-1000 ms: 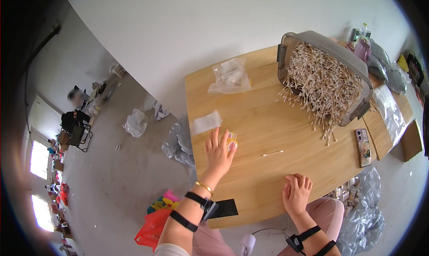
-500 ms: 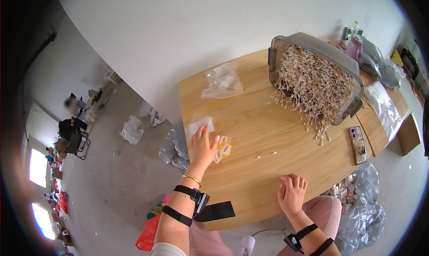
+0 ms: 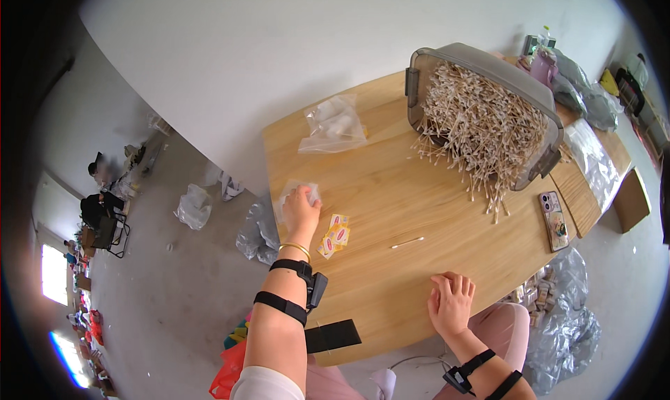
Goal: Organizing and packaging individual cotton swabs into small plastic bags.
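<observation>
My left hand reaches to the left edge of the wooden table, its fingers bent down over small clear plastic bags and closed on them. The fingertips are partly hidden. Right beside that hand lies a loose cluster of small yellow-and-white printed cards. My right hand rests at the near table edge, holding nothing, with its fingers loosely bent and a little apart. Between the two hands, a single cotton swab lies on the tabletop.
A grey lidless bin, tipped on its side, spills a heap of cotton swabs. A larger clear bag lies at the back left. A phone sits near the right edge, and a black flat piece at the front left.
My left hand has moved forward and left, from spread fingers beside the cards to bent fingers on the plastic bags. The cards are more fully in sight. My right hand stays put.
</observation>
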The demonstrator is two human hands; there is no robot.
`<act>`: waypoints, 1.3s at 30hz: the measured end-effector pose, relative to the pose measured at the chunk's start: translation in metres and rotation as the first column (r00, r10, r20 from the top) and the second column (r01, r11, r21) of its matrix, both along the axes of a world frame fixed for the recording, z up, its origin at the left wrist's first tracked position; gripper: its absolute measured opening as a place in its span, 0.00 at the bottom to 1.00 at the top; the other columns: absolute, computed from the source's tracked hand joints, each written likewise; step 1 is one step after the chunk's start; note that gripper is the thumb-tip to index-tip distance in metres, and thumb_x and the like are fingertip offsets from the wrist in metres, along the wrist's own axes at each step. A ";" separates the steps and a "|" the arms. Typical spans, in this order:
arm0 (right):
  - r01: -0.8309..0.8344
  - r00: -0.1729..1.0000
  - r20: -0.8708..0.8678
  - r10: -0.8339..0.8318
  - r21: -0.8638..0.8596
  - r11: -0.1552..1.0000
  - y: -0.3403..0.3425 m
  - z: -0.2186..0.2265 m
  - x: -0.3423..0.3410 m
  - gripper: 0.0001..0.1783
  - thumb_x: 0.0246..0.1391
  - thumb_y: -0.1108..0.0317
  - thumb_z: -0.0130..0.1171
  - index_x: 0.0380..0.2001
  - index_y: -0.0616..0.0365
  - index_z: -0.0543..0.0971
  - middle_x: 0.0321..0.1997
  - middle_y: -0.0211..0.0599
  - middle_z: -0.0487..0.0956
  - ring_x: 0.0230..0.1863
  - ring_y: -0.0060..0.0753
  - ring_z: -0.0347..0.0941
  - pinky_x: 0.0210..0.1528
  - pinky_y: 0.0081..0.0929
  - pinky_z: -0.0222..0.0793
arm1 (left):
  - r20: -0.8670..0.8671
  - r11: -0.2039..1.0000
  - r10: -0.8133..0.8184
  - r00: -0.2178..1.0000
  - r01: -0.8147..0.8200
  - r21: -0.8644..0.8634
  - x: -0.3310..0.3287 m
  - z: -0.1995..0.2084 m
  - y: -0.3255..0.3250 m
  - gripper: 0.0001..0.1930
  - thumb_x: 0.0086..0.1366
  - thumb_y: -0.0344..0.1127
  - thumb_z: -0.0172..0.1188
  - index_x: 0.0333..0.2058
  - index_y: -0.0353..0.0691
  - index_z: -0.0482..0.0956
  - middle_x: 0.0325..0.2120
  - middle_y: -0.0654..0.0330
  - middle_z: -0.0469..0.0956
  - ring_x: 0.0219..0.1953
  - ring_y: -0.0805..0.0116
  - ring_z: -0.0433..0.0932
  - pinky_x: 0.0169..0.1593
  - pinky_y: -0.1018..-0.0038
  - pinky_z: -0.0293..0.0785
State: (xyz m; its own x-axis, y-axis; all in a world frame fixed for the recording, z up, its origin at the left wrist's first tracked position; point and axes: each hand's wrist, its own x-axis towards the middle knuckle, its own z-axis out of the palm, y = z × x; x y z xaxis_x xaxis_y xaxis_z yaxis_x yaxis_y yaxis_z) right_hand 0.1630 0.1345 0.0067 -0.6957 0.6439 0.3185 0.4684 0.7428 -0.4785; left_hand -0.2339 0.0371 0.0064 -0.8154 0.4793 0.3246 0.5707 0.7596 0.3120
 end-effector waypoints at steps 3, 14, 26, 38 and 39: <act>-0.019 1.000 0.002 0.019 -0.009 1.000 0.001 -0.001 0.001 0.17 0.49 0.72 0.59 0.45 0.51 0.77 0.49 0.40 0.74 0.52 0.50 0.67 0.56 0.48 0.60 | 0.068 0.998 0.022 0.997 -0.025 0.052 -0.007 0.001 0.000 0.12 0.53 0.34 0.73 0.36 0.42 0.81 0.36 0.57 0.83 0.40 0.56 0.83 0.44 0.62 0.78; -0.012 0.999 -0.030 0.011 -0.007 1.000 0.000 0.000 0.000 0.18 0.47 0.72 0.60 0.44 0.51 0.79 0.48 0.38 0.75 0.52 0.48 0.68 0.58 0.47 0.61 | 0.154 0.903 0.023 0.988 -0.087 0.420 0.008 0.032 -0.029 0.05 0.60 0.32 0.69 0.30 0.38 0.83 0.27 0.60 0.83 0.31 0.67 0.82 0.38 0.71 0.77; -0.104 0.979 -0.199 0.049 -0.272 0.957 -0.017 -0.003 0.002 0.13 0.49 0.69 0.63 0.41 0.53 0.81 0.42 0.42 0.76 0.46 0.47 0.72 0.52 0.43 0.68 | 0.730 0.553 -0.342 0.591 -0.502 0.665 0.261 0.055 -0.133 0.08 0.62 0.33 0.73 0.35 0.39 0.82 0.28 0.69 0.81 0.30 0.83 0.75 0.34 0.83 0.69; -0.462 0.881 -0.274 0.385 -0.668 0.583 -0.113 0.082 0.033 0.14 0.61 0.61 0.63 0.37 0.64 0.82 0.31 0.44 0.85 0.33 0.36 0.83 0.37 0.31 0.77 | 0.772 0.656 -0.441 0.458 -0.422 0.625 0.360 0.080 -0.166 0.05 0.64 0.26 0.67 0.32 0.36 0.79 0.26 0.62 0.81 0.26 0.76 0.77 0.31 0.80 0.76; -0.463 0.878 -0.250 0.409 -0.663 0.588 -0.115 0.087 0.037 0.13 0.62 0.63 0.63 0.37 0.64 0.82 0.31 0.41 0.85 0.32 0.30 0.82 0.36 0.27 0.76 | 0.774 0.649 -0.482 0.410 -0.427 0.630 0.361 0.082 -0.171 0.07 0.63 0.29 0.70 0.32 0.36 0.79 0.27 0.61 0.82 0.27 0.76 0.79 0.33 0.79 0.77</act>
